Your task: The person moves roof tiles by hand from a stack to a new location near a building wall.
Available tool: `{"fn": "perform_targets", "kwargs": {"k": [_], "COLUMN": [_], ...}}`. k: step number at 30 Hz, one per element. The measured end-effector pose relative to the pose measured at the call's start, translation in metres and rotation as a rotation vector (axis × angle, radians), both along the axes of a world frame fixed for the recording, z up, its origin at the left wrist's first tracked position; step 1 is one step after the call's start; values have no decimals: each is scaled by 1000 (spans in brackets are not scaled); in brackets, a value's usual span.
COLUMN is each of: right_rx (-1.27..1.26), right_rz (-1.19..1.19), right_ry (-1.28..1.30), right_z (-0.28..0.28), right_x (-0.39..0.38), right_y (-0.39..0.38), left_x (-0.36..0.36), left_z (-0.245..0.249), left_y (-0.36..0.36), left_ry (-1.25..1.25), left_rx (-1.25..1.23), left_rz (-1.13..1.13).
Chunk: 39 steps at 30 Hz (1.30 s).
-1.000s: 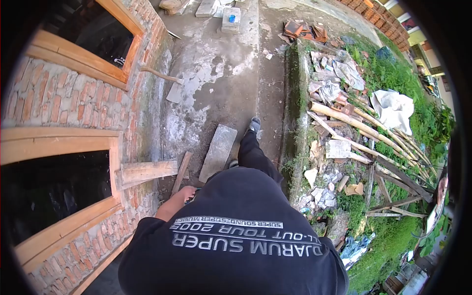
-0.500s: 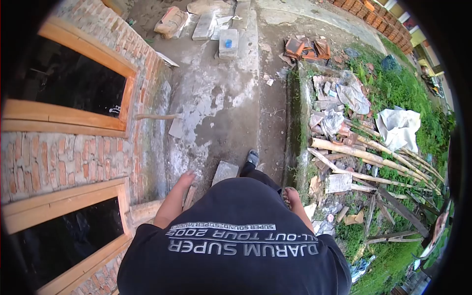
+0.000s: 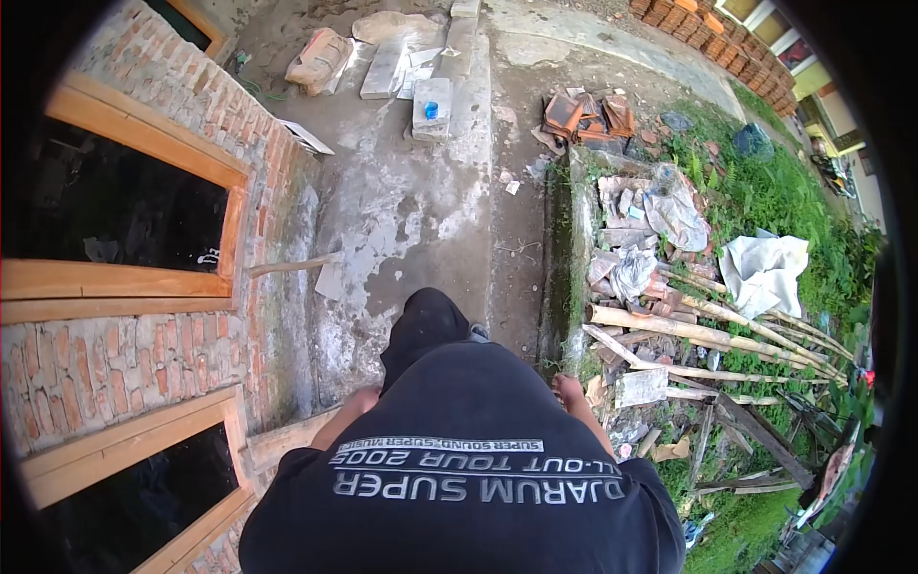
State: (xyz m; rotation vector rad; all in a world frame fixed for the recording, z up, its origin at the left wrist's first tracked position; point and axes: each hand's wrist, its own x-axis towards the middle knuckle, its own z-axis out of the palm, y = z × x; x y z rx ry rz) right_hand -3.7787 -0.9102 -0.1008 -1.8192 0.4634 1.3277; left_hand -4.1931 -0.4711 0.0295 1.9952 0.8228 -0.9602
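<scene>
My left hand (image 3: 361,397) hangs low beside my raised, dark-trousered knee (image 3: 426,325). Its fingers are mostly hidden, and no object shows in it. On the other side, my right hand (image 3: 568,388) hangs by my hip with its fingers curled in and nothing visible in them. Neither hand touches anything I can make out. Below and ahead lies the wet, patchy concrete path (image 3: 382,225). Nearest my left hand is a wooden board (image 3: 287,437) by the brick wall.
A long-handled tool (image 3: 296,264) leans on the brick wall (image 3: 143,359) at left. Ahead stand a block with a blue item (image 3: 431,110), a sack (image 3: 318,62) and stacked roof tiles (image 3: 585,117). Right of the ditch (image 3: 559,249) lie bamboo poles (image 3: 688,330) and rubble.
I have stepped forward: one knee is now raised in front, and the grey slab by my feet is out of sight. My left hand has swung back toward my body.
</scene>
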Motion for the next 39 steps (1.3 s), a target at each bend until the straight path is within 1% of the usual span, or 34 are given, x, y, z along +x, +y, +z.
{"fn": "perform_targets", "kwargs": {"k": [1,2,3,5,8,11,14,15,16,18,19,21,23,25,26,28,29,30,31,32,34,35,37,39], "right_rx": [12,8,2,-14,-48,-30,16,31,-21,-153,-151,-56,-60,26,27,64,67,66,62,27,98,52,-14,-61], "right_rz": [-16,-16,107,233,224,312,203,167,177,76,71,-26,-22,-138,-150,-212,-223,-217,-208,-67,132,211,326,358], "right_ry": [50,49,-27,-98,-36,-93,-186,-208,-200,-115,-120,-74,-76,-174,-169,-205,-204,-205,-205,-165,-185,-200,-195,-185], "right_z": [-10,1,18,40,30,20,27,29,39,98,96,60,60,56,66,92,79,54,40,42,-36,-42,-35,-29], "right_x": [4,8,8,18,40,78,116,129,142,168,182,208,237,246,244,244,241,233,225,221,196,190,192,201], "right_y": [-4,2,6,19,32,63,108,122,139,193,209,224,251,264,274,305,310,310,308,306,272,267,273,282], "left_x": [1,3,5,19,43,85,143,160,172,197,232,280,317,343,351,374,385,397,405,412,434,447,482,515], "left_z": [9,14,14,15,15,13,6,0,-15,-46,-42,-40,-43,-38,-33,-26,-20,-13,-9,-13,-19,-17,-8,-3], "left_y": [-4,-3,-2,7,30,70,130,151,176,226,248,303,362,398,408,434,442,448,453,460,476,481,488,499], "left_ry": [10,16,20,20,19,-4,-33,-45,-76,-151,-170,-299,-268,-402,-397,-310,-311,-223,-131,-124,-46,-44,-122,-152], "left_rx": [-34,-51,-68,-87,-100,-87,-42,-41,-74,-138,-191,-110,-75,-8,-6,-85,-82,-123,-164,-164,-171,-169,-212,-214], "left_rz": [85,141,194,239,260,283,339,398,525,780,1091,921,798,805,793,895,883,818,756,753,694,694,763,748]}}
